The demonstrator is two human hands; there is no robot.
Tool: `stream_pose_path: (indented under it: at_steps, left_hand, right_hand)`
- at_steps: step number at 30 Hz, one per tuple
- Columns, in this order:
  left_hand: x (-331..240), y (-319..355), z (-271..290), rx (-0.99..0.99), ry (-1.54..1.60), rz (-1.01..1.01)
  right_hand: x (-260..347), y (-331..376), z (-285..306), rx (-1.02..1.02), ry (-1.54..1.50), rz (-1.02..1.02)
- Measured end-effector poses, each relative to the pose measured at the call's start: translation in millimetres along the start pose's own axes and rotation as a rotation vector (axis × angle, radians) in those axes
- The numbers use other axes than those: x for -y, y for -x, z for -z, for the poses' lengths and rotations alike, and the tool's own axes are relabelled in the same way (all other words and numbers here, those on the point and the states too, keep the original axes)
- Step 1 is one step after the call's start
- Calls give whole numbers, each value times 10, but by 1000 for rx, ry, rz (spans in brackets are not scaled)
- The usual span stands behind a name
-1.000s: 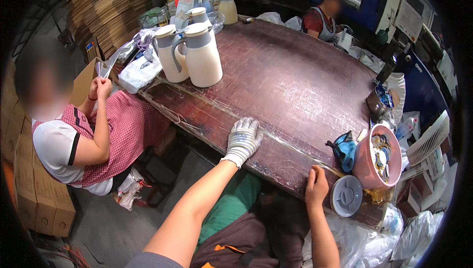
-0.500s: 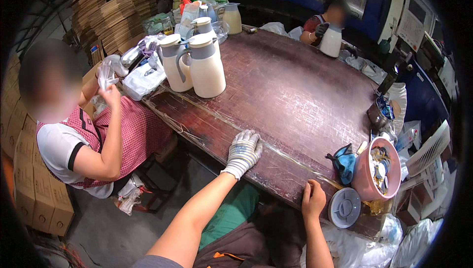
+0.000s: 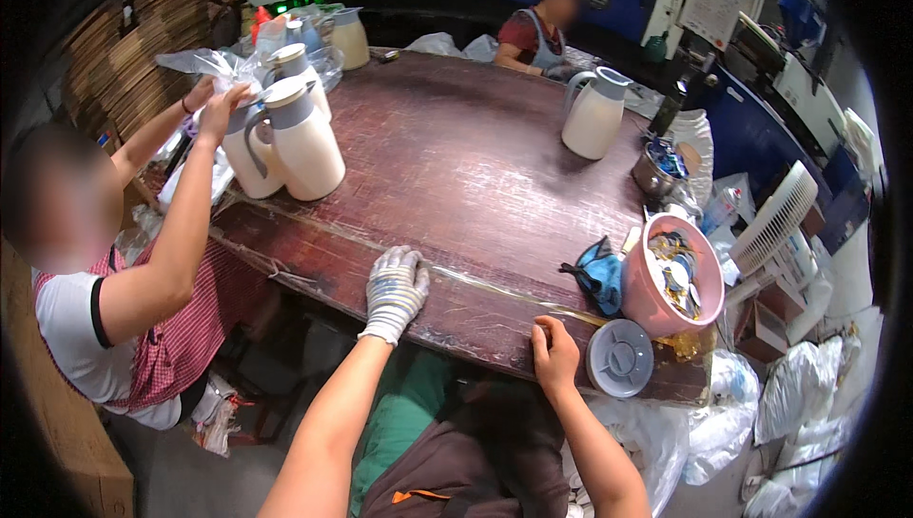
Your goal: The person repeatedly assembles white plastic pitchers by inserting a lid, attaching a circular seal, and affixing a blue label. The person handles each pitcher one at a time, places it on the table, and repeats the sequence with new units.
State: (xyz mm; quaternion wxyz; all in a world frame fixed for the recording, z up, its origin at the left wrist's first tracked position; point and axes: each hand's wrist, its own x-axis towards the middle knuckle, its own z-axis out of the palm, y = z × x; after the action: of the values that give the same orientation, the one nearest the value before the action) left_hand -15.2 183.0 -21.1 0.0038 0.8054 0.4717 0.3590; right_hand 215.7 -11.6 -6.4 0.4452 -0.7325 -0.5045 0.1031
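Observation:
My left hand [image 3: 395, 292], in a white striped knit glove, lies on the near edge of the dark red table [image 3: 456, 166], fingers stretched out and holding nothing. My bare right hand [image 3: 556, 354] rests at the same edge further right, empty, its fingers loosely bent. Just beside it is a grey round divided plastic piece [image 3: 619, 358]. Behind that stand a pink bucket [image 3: 639, 280] of small metal and plastic parts and a bunched blue cloth [image 3: 599, 275]. A cream jug with a grey handle [image 3: 592, 118] stands at the far right of the table.
Cream lidded jugs [image 3: 309, 156] stand at the left, where a co-worker [image 3: 162, 299] holds a clear plastic bag [image 3: 223, 66] above them. Another co-worker [image 3: 533, 38] sits across the table. A metal pot [image 3: 654, 175] and a white fan-like grille [image 3: 775, 218] are at the right.
My view has turned rightward; my hands stay at the table edge. The far co-worker's jug now stands on the table, let go. The left co-worker has raised the plastic bag over the jugs.

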Motion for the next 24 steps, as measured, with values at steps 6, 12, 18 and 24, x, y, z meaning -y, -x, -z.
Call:
stream_pose_path:
  at_steps: [6,12,18,24]
  left_hand:
    - [-39,-15,41,4,33,-25]
    - [-64,-37,92,19,54,-6]
    - [-191,-94,119,174,25,-11]
    - [-171,-127,116,192,32,-9]
  right_hand:
    - [-131,-327,169,120,-177,-109]
    - [-97,-1355,505,48,-488,-289]
    - [-702,-2518,505,-83,-210,-87]
    - [-672,-3493,513,-180,40,-15]
